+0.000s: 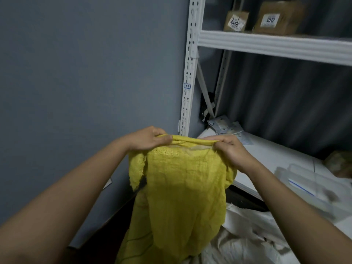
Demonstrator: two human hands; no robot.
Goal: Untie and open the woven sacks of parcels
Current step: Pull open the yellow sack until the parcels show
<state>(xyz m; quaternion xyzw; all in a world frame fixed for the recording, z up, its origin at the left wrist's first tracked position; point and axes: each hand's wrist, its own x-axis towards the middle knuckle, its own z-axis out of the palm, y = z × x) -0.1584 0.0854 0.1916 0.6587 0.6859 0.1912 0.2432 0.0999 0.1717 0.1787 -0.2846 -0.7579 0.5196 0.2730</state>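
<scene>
Both bare forearms reached in from the lower corners of the frame and met at centre, wrists slightly raised. The left hand (145, 139) gripped the left end of the rolled top hem of a yellow woven sack (182, 189), its fingers (162, 132) curled over the roll and the thumb pressed along the front of it. The right hand (231, 151) held the right end of the same hem, fingers bent down over the edge and clamped on the cloth, knuckles turned toward the camera. Between the two hands the hem was stretched nearly level, just below the middle of the frame.

The sack hung crumpled from that hem down to the bottom edge of the frame, with a frayed flap drooping at its left side. To its lower right lay a pale woven sack (253, 242), rumpled.

Behind, a white metal shelving rack (190, 73) stood against a grey wall (85, 73). Two labelled cardboard boxes (278, 18) sat on its upper shelf at the upper right, and flat parcels (226, 126) lay on the lower shelf right of centre.
</scene>
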